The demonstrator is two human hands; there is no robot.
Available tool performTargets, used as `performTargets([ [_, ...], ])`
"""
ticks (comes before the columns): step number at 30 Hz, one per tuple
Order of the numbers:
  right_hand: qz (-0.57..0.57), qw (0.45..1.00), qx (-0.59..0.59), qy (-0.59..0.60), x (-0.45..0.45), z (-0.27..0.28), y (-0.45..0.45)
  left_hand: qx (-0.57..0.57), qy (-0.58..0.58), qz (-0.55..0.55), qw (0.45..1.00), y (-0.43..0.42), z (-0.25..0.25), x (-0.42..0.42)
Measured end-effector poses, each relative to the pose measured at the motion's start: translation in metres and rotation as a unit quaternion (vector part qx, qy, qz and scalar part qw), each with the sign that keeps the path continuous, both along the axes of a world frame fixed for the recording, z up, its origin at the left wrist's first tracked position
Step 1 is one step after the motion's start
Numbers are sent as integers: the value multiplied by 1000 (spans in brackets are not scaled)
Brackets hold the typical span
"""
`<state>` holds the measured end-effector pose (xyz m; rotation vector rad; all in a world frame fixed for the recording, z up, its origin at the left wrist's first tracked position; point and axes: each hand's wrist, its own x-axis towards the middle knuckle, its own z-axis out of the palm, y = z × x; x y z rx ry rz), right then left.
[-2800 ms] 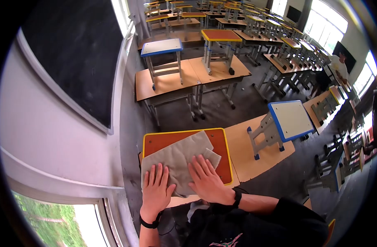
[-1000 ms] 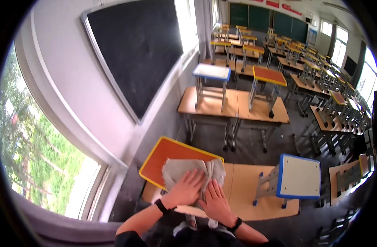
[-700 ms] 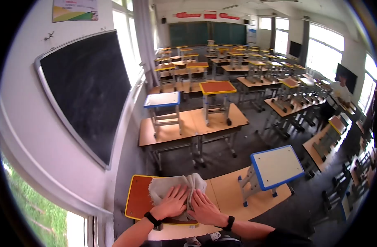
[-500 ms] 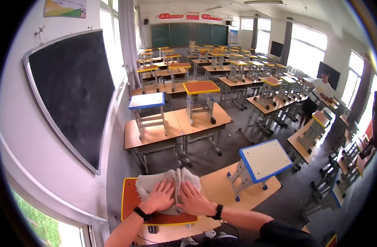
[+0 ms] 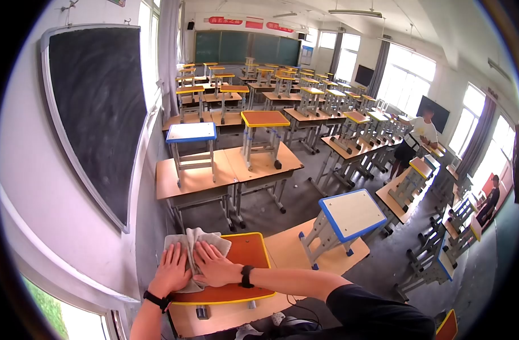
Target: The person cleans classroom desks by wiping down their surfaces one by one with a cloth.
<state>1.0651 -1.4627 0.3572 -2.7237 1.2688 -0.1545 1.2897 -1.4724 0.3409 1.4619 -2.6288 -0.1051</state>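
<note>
Hanging on the wall at far left, a blackboard (image 5: 95,119) stands beyond the person's left hand (image 5: 172,273), which lies flat with fingers extended, pressing on a grey cloth (image 5: 189,242) rather than clenching it. The cloth covers the left part of a yellow-edged stool's red seat and rises in a rumpled ridge between the hands. It looks light, limp and unbreakable, likely to bunch under a sideways push and slide readily on the smooth-looking seat; spread palms should steady it, while the raised ridge offers the easiest pinch. Just beside, the right hand (image 5: 217,270) also lies open on the cloth, palm down, gripping nothing. Rightward come the bare part of the red seat (image 5: 249,254), the wooden desk (image 5: 285,241) beneath, a blue-edged stool (image 5: 353,214) on that desk and, well apart, another person (image 5: 422,135).
</note>
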Motion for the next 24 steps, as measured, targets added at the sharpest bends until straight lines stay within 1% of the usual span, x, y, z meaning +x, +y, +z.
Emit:
performTargets([
  [1, 3, 1000, 2, 0, 7, -3, 0, 2, 0, 3, 1000, 6, 4, 5],
  [3, 28, 999, -30, -15, 19, -8, 1, 29, 52, 37, 998, 19, 8, 11],
  [4, 37, 998, -44, -30, 21, -9, 2, 33, 52, 43, 997, 26, 9, 11],
  [6, 54, 997, -38, -26, 22, -8, 4, -1, 42, 56, 998, 39, 10, 10],
  [9, 83, 996, -25, -28, 20, -1, 14, -11, 46, 76, 996, 62, 13, 4],
  [14, 143, 989, 11, -41, 9, 2, 42, -1, 24, 114, 993, 111, 20, -12],
  [17, 173, 982, 7, -75, 0, -2, 60, 8, 8, 140, 990, 139, 22, -24],
  [19, 185, 981, -10, -55, -8, -1, 74, -12, 10, 157, 987, 155, 20, -37],
  [21, 190, 979, 2, -79, -18, 0, 87, -5, 3, 173, 985, 172, 19, -51],
  [23, 202, 974, -27, -101, -32, -1, 96, -8, 22, 183, 983, 184, 21, -66],
  [24, 198, 973, -31, -117, -38, -2, 102, -17, 8, 179, 984, 189, 20, -71],
])
